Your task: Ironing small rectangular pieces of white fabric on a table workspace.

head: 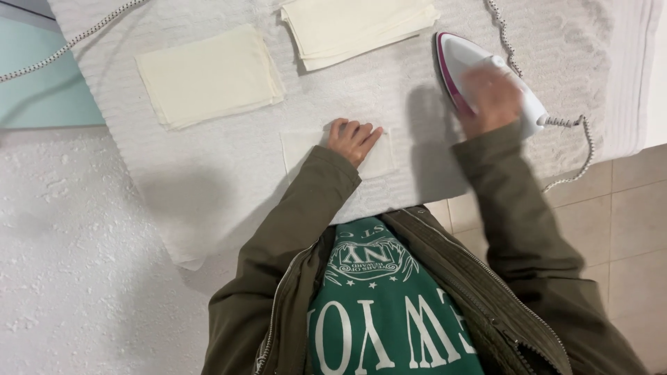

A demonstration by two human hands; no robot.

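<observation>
From the head camera, the left hand (353,139) lies flat, fingers together, pressing on a small cream cloth piece (338,153) spread on the white towel-covered surface (208,180). The right hand (490,97), blurred, is clamped on the handle of a white and pink iron (464,66) just to the right of that piece and a little farther from the person, nose pointing away. Two cream stacks (208,76) (358,24) lie beyond.
</observation>
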